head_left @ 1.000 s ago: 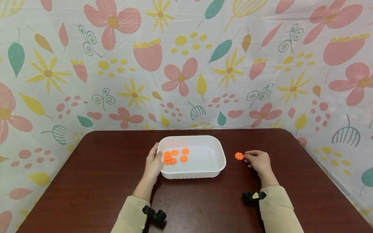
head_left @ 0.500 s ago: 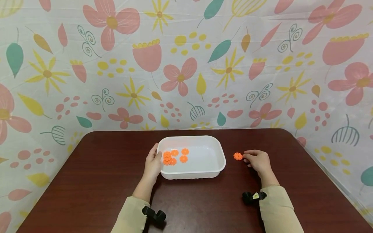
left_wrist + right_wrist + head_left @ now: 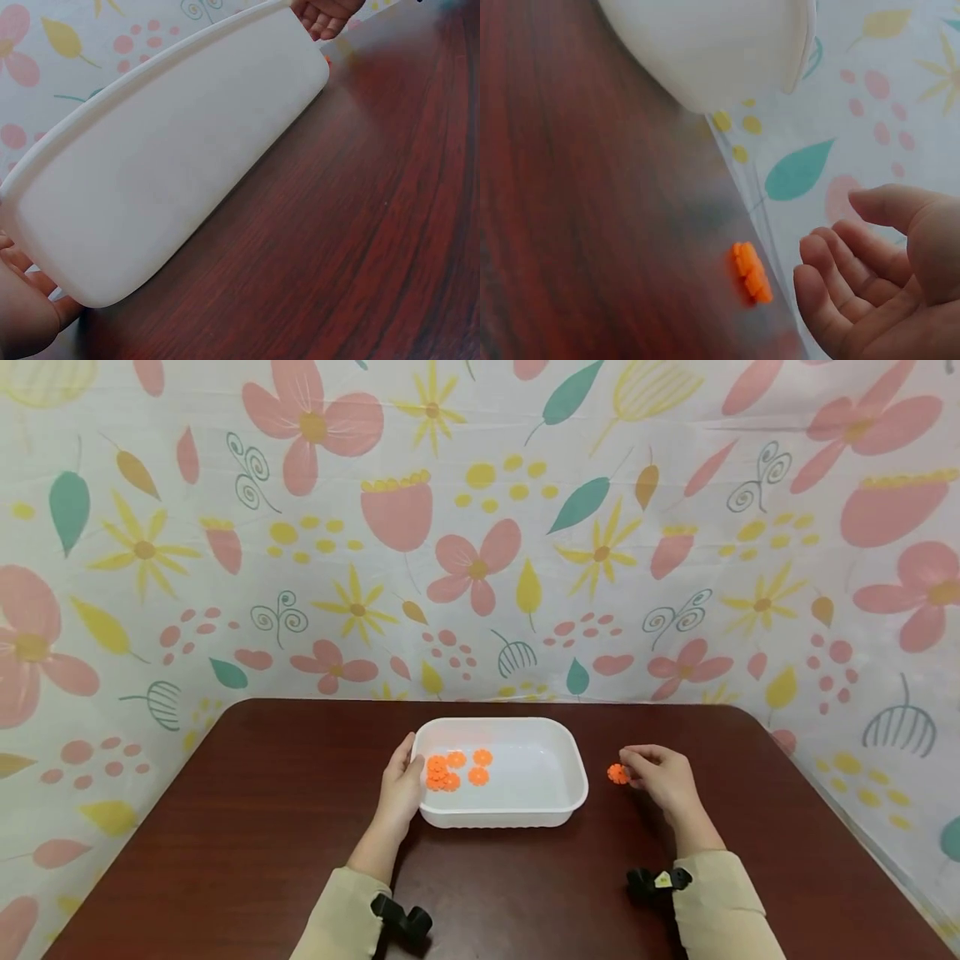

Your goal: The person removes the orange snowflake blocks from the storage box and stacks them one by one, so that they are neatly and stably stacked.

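Note:
My left hand [image 3: 400, 785] grips the left end of a white plastic tray [image 3: 498, 817], thumb over the rim and fingers around the side. Inside, towards the left, lie several orange flower-shaped pieces [image 3: 478, 776], some heaped together. To the right of the tray, my right hand [image 3: 663, 779] is just above a single orange flower-shaped piece [image 3: 617, 774]. In the right wrist view that piece [image 3: 751, 271] is seen nearly edge-on, apart from the fingertips [image 3: 810, 247]. The right fingers are loosely bent, with the thumb away from them.
The tray stands on a dark reddish-brown table [image 3: 517, 893], towards its far edge. A flower-printed cloth [image 3: 480, 635] hangs close behind the table. Black wrist devices [image 3: 402, 918] sit at both light sleeves.
My right hand has let go of the orange flower piece, which now sits lower, under the fingertips. The left hand still holds the tray. The head view has tilted slightly.

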`<action>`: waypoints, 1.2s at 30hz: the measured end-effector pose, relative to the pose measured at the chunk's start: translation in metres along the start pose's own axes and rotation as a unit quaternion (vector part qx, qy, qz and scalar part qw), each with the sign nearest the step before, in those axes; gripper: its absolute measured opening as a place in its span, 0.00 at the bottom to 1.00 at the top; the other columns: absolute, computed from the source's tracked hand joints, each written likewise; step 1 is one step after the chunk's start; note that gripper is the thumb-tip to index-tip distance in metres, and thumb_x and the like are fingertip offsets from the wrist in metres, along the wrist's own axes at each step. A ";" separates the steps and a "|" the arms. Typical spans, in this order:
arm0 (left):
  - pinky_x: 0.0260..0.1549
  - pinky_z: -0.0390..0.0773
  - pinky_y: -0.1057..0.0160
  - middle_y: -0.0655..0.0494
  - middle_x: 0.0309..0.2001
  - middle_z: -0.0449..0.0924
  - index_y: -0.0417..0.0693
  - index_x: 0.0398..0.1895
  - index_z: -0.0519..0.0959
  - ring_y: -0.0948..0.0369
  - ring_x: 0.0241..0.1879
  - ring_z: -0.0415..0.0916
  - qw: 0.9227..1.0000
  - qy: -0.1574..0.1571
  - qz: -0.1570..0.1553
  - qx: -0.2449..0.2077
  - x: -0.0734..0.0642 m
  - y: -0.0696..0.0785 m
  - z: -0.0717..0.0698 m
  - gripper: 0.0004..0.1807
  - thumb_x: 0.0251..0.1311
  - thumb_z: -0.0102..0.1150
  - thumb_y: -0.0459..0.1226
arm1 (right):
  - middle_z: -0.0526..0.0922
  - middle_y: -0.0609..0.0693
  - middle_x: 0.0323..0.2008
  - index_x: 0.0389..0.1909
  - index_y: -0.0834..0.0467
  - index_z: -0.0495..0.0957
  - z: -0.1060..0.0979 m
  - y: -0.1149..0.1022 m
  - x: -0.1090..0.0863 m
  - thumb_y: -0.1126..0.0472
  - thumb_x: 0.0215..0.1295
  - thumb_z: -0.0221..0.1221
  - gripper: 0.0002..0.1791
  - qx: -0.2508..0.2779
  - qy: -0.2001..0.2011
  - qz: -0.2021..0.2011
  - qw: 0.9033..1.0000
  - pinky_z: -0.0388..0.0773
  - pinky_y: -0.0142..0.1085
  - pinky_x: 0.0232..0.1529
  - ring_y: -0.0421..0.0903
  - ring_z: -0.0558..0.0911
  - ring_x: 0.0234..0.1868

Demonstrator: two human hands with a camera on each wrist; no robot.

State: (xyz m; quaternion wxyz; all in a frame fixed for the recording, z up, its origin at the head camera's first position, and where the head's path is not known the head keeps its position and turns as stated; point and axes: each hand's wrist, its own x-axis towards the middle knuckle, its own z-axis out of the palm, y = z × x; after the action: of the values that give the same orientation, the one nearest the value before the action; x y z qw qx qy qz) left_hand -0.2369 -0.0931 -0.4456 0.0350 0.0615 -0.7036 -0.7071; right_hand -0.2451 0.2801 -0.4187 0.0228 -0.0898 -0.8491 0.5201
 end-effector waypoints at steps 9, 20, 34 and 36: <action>0.70 0.53 0.49 0.45 0.73 0.53 0.44 0.73 0.54 0.49 0.72 0.51 1.000 0.004 0.000 -0.002 -0.001 -0.003 -0.002 0.28 0.71 0.39 0.34 | 0.82 0.56 0.44 0.55 0.66 0.74 0.006 -0.013 -0.002 0.46 0.65 0.56 0.29 0.012 -0.021 -0.043 0.999 0.83 0.35 0.41 0.39 0.84 0.38; 0.68 0.57 0.48 0.48 0.72 0.55 0.49 0.73 0.55 0.50 0.71 0.54 1.000 0.006 -0.010 0.013 0.003 0.000 0.001 0.28 0.71 0.40 0.37 | 0.83 0.60 0.45 0.54 0.69 0.74 0.016 -0.033 -0.003 0.49 0.65 0.57 0.27 0.031 -0.048 -0.072 0.996 0.83 0.42 0.42 0.45 0.85 0.39; 0.69 0.55 0.50 0.47 0.73 0.55 0.47 0.73 0.55 0.51 0.71 0.53 1.000 0.008 -0.003 0.013 0.002 0.004 0.002 0.28 0.71 0.40 0.36 | 0.83 0.63 0.44 0.51 0.67 0.77 0.058 -0.073 0.004 0.54 0.65 0.59 0.22 0.015 -0.090 -0.090 0.992 0.84 0.37 0.38 0.40 0.84 0.36; 0.69 0.56 0.49 0.46 0.72 0.55 0.46 0.73 0.55 0.50 0.71 0.54 1.000 0.010 -0.002 0.011 0.002 0.002 0.001 0.28 0.70 0.40 0.36 | 0.83 0.63 0.44 0.50 0.67 0.77 0.066 -0.077 0.005 0.56 0.65 0.59 0.20 0.013 -0.101 -0.097 0.990 0.84 0.38 0.38 0.43 0.84 0.37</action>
State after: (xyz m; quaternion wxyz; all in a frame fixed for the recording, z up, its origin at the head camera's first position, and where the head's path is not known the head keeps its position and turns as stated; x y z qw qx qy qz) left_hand -0.2390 -0.0927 -0.4437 0.0401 0.0708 -0.7107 -0.6987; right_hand -0.2685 0.1887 -0.3810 -0.0115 0.0461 -0.8447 0.5332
